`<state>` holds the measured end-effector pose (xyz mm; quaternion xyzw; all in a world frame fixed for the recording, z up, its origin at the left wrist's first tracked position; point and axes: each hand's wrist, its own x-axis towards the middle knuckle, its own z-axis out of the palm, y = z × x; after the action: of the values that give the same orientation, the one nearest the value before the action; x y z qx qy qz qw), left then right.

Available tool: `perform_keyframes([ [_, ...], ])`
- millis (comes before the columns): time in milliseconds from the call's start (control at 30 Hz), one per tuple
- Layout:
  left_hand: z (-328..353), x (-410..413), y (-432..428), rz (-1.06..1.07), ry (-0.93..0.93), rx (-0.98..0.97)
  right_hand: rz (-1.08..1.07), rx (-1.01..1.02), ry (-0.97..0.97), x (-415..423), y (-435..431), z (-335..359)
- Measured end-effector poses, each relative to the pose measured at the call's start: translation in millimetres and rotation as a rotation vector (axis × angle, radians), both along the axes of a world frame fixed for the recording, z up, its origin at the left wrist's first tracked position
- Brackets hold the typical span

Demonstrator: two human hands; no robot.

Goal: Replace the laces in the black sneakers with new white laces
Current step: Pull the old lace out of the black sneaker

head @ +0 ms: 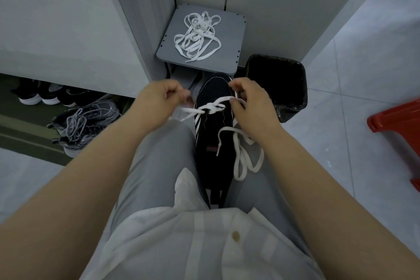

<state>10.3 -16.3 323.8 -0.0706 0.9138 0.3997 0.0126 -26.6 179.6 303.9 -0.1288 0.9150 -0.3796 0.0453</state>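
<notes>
At frame centre you are pinching the white lace (212,107) in left hand (159,98) and right hand (252,103) fingers; be pulling both ends evenly, untwisted, across the black sneaker (214,139).

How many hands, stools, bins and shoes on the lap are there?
Hands: 2, left hand and right hand, both pinching the lace
Stools: 2, grey stool and red stool
Bins: 1, bin
Shoes on the lap: 1, sneaker
Total: 6

I see the grey stool (229,36) crowding the black sneaker (214,93) toe, the bin (276,79) beside its front right corner; floor (341,89) rightward lies open.
</notes>
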Motion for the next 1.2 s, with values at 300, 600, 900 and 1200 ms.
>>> perform_keyframes([
  [300,-15.3,-6.0,15.7,-0.223,-0.257,-0.639,0.091,0.096,-0.020,-2.2,-0.4,3.0],
  [600,14.5,-1.2,-1.3,0.092,0.104,0.399,0.033,-0.028,-0.115,-0.3,4.4,-0.1],
  [900,15.3,11.6,22.9,-0.483,-0.152,-0.214,0.236,0.488,0.031,-9.5,-16.8,12.7],
  [1200,15.0,-6.2,17.5,-0.346,0.091,-0.145,0.267,0.137,0.017,-6.5,-17.2,50.9],
])
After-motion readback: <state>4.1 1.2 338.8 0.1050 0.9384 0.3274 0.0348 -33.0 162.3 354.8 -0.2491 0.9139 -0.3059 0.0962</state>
